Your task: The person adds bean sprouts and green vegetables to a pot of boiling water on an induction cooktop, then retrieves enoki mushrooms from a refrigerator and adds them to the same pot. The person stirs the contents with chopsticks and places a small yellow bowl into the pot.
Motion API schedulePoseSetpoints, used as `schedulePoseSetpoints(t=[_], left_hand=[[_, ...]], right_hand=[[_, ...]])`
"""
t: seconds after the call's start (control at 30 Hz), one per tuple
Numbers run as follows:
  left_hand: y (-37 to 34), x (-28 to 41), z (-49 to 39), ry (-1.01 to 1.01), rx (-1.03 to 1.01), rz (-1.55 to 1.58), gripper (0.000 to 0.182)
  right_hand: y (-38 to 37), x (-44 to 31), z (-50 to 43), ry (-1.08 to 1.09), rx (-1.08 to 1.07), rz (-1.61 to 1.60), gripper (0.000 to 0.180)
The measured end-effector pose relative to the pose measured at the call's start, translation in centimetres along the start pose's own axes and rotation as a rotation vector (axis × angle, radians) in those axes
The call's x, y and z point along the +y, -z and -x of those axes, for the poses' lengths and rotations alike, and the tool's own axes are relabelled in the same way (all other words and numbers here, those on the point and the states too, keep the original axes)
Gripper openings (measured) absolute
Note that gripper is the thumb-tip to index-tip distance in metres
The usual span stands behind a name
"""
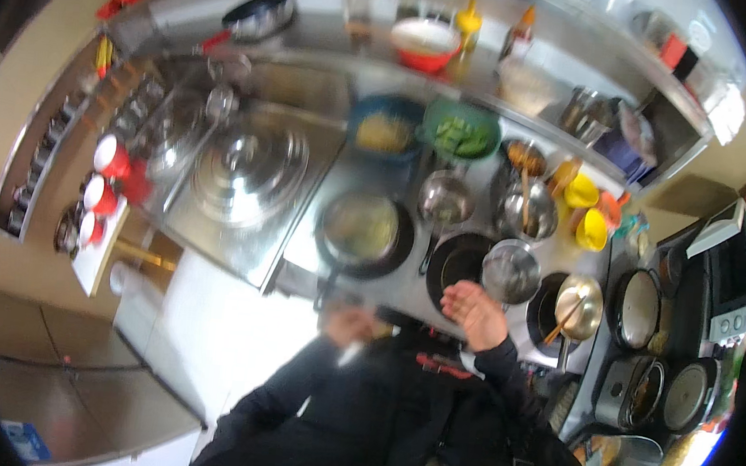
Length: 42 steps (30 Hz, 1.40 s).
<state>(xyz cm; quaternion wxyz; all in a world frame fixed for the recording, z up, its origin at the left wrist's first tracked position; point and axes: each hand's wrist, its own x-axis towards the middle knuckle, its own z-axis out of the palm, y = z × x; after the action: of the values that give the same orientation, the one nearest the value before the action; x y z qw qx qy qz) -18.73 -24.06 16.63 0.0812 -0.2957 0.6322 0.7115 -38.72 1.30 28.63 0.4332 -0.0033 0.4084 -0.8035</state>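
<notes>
My left hand, blurred, is low at the stove's front edge, close to the handle end of a pan with pale contents on the left burner; whether it grips anything cannot be made out. Bent but not closed, my right hand holds nothing and is in front of a black burner pan and a steel bowl. Farther right, a metal saucepan has wooden chopsticks resting in it. Behind the burners are a green colander of green vegetables and a blue bowl of pale food.
Left of the stove is a large steel lid with a long ladle beside it. Red cups stand at the far left. On the right are yellow cups, a round-lidded cooker and a microwave. A steel shelf runs behind.
</notes>
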Motion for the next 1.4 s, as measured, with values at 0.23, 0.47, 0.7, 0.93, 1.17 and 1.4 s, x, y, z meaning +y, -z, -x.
schedulePoseSetpoints(t=[0.23, 0.47, 0.7, 0.93, 1.17, 1.4], left_hand=[[5.2, -1.1, 1.0, -0.535, 0.909, -0.466, 0.046], [6.8, -5.9, -7.1, -0.395, 0.455, -0.188, 0.046], [6.7, -5.9, -7.0, -0.263, 0.275, 0.109, 0.037], [10.1, -6.9, -3.1, -0.033, 0.330, 0.414, 0.054], [9.4, -7.8, -0.8, -0.156, 0.071, 0.391, 0.052], [9.5, -5.1, -2.0, -0.078, -0.043, 0.386, 0.042]], right_hand=[[4.0, 2.1, 2.7, -0.052, 0.193, -0.062, 0.032], [3.1, 4.2, 2.3, -0.108, 0.164, -0.023, 0.032], [4.0, 5.8, 2.1, -0.139, 0.219, 0.084, 0.030], [9.9, 12.1, 0.6, -0.235, -0.072, 0.764, 0.036], [10.9, 15.1, 0.5, -0.262, -0.055, 0.991, 0.041], [10.0, 14.3, 0.1, 0.000, 0.197, 0.898, 0.031]])
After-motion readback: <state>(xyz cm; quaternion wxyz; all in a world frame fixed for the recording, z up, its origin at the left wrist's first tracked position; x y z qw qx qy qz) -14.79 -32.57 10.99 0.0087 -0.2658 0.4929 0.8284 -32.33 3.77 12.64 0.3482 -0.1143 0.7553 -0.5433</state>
